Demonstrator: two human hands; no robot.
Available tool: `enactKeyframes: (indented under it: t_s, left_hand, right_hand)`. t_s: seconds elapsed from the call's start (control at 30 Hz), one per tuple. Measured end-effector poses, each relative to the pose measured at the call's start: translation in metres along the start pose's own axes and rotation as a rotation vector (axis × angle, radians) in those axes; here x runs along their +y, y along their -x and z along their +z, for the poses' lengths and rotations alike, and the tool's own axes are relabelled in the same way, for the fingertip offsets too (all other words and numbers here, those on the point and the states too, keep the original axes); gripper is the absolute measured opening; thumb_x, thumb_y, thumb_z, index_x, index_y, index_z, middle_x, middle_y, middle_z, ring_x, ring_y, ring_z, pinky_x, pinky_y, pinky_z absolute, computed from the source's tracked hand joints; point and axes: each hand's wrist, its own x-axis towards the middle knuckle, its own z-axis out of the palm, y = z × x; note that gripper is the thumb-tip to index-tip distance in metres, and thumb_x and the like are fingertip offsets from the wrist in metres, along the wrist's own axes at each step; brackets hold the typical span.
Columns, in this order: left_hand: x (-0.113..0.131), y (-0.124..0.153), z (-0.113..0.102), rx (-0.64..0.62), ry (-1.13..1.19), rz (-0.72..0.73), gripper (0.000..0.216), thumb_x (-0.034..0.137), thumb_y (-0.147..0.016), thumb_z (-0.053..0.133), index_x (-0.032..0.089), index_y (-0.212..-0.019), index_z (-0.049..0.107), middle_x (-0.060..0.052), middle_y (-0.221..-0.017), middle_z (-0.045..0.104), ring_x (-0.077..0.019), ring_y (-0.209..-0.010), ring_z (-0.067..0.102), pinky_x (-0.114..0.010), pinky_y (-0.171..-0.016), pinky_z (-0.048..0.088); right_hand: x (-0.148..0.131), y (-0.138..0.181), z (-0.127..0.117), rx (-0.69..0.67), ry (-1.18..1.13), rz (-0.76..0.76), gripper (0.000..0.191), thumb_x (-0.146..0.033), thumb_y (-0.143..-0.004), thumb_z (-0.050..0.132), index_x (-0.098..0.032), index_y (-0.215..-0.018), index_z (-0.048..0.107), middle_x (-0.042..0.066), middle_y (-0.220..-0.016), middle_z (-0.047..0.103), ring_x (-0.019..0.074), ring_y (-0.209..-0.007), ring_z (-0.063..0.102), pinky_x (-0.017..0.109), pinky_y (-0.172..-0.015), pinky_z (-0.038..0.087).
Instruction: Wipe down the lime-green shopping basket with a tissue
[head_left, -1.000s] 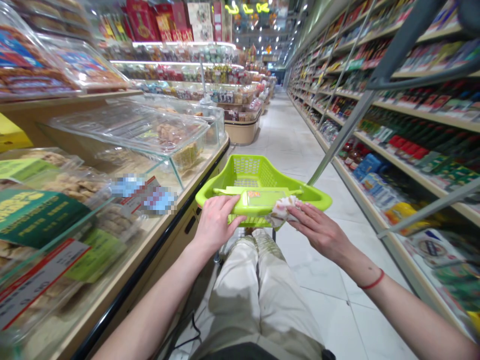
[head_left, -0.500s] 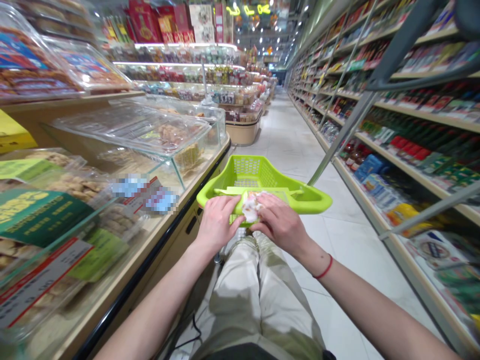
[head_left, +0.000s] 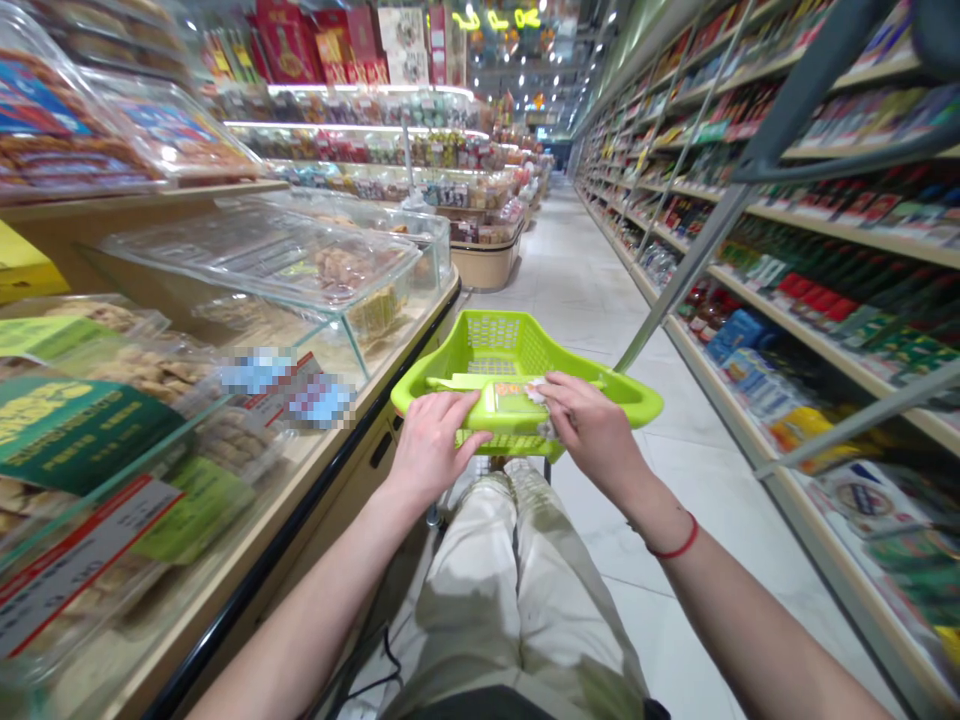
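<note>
Ahead of my legs stands a bright green shopping cart point(head_left: 420, 375) with a perforated plastic basket, seen from behind its handle. My left hand point(head_left: 429, 445) is wrapped over the left part of the handle, thumb underneath. A crumpled white tissue point(head_left: 537, 393) is pinched in my right hand point(head_left: 596, 430) and pressed against the handle, right of its middle. Between the hands a small label panel point(head_left: 510, 397) with orange print shows on the handle. The right fingers partly cover the tissue. A red string bracelet point(head_left: 679, 540) circles the right wrist.
On the left runs a counter with clear lidded bins point(head_left: 300, 250) and packaged snacks point(head_left: 97, 430). Tall stocked shelves point(head_left: 840, 210) line the right, with a slanted grey metal rail point(head_left: 694, 255) before them. The tiled aisle point(head_left: 555, 230) stretches ahead.
My right hand has slid to the right along the handle with the tissue, uncovering the label panel. My left hand has kept its hold on the handle.
</note>
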Motion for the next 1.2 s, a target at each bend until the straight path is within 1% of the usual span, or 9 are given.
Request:
enactKeyframes:
  t_s: [0.1,0.23,0.33,0.43,0.6,0.8,0.9,1.07,1.2]
  left_hand:
    - [0.002,0.0,0.0,0.009,0.0,0.005,0.046,0.041,-0.09,0.066,0.016,-0.128,0.06,-0.01,-0.107,0.07,-0.0256,-0.102,0.062,-0.041,-0.09,0.047]
    - [0.004,-0.002,-0.001,0.012,-0.001,0.004,0.046,0.04,-0.088,0.068,0.015,-0.127,0.06,-0.01,-0.107,0.07,-0.0256,-0.101,0.063,-0.041,-0.09,0.047]
    - [0.005,-0.002,-0.001,0.02,-0.01,0.014,0.044,0.04,-0.089,0.067,0.015,-0.126,0.06,-0.01,-0.107,0.07,-0.0249,-0.1,0.063,-0.04,-0.09,0.046]
    - [0.004,-0.001,-0.001,0.029,-0.017,0.016,0.042,0.039,-0.091,0.065,0.015,-0.125,0.06,-0.01,-0.107,0.07,-0.0246,-0.101,0.063,-0.039,-0.09,0.046]
    - [0.002,0.0,0.0,0.002,-0.014,0.017,0.043,0.041,-0.091,0.064,0.018,-0.127,0.059,-0.009,-0.108,0.071,-0.0246,-0.101,0.063,-0.039,-0.09,0.046]
    - [0.001,0.001,0.001,0.008,-0.01,0.02,0.044,0.04,-0.091,0.065,0.018,-0.129,0.058,-0.009,-0.11,0.071,-0.0251,-0.102,0.063,-0.04,-0.091,0.046]
    - [0.002,0.001,0.001,0.007,-0.003,0.01,0.044,0.04,-0.091,0.065,0.018,-0.129,0.058,-0.01,-0.11,0.071,-0.0252,-0.102,0.063,-0.041,-0.09,0.046]
    - [0.004,0.0,0.001,0.032,-0.013,0.021,0.042,0.039,-0.092,0.064,0.017,-0.127,0.059,-0.01,-0.107,0.071,-0.025,-0.1,0.063,-0.04,-0.089,0.046]
    - [0.005,0.0,0.001,0.017,-0.002,0.014,0.042,0.039,-0.092,0.063,0.017,-0.127,0.059,-0.01,-0.109,0.07,-0.0251,-0.102,0.063,-0.041,-0.09,0.046]
  right_hand:
    - [-0.001,-0.004,0.001,0.009,0.059,0.083,0.033,-0.024,-0.098,0.045,-0.019,-0.113,0.074,0.012,-0.119,0.074,0.0277,-0.126,0.062,0.048,-0.109,0.05]
    - [-0.025,-0.015,0.012,-0.018,0.194,0.128,0.033,-0.028,-0.099,0.048,-0.014,-0.112,0.075,0.018,-0.12,0.073,0.0316,-0.121,0.065,0.049,-0.108,0.05]
    - [-0.046,-0.023,0.023,-0.032,0.212,0.095,0.032,-0.025,-0.1,0.048,-0.014,-0.113,0.075,0.018,-0.122,0.072,0.0301,-0.116,0.068,0.046,-0.107,0.051]
    - [-0.058,-0.026,0.031,-0.023,0.165,0.015,0.03,-0.023,-0.098,0.051,-0.015,-0.115,0.075,0.016,-0.124,0.072,0.0281,-0.116,0.068,0.043,-0.107,0.052]
    - [-0.046,-0.022,0.028,-0.034,0.088,-0.028,0.03,-0.024,-0.1,0.049,-0.018,-0.114,0.076,0.013,-0.125,0.072,0.0251,-0.117,0.068,0.042,-0.108,0.052]
    - [-0.009,-0.005,0.004,0.002,0.075,0.054,0.033,-0.026,-0.101,0.046,-0.019,-0.115,0.075,0.01,-0.119,0.075,0.0253,-0.117,0.069,0.045,-0.11,0.051]
    - [0.0,0.0,-0.002,0.035,0.077,0.096,0.032,-0.026,-0.1,0.047,-0.022,-0.116,0.075,0.008,-0.117,0.076,0.0253,-0.116,0.069,0.047,-0.109,0.052]
    - [-0.019,-0.007,0.008,0.081,0.159,0.129,0.031,-0.023,-0.099,0.048,-0.016,-0.107,0.077,0.014,-0.114,0.076,0.0275,-0.11,0.071,0.046,-0.105,0.054]
    - [-0.045,-0.018,0.024,0.013,0.148,0.071,0.03,-0.022,-0.099,0.049,-0.015,-0.11,0.076,0.015,-0.117,0.075,0.0268,-0.112,0.071,0.044,-0.105,0.054]
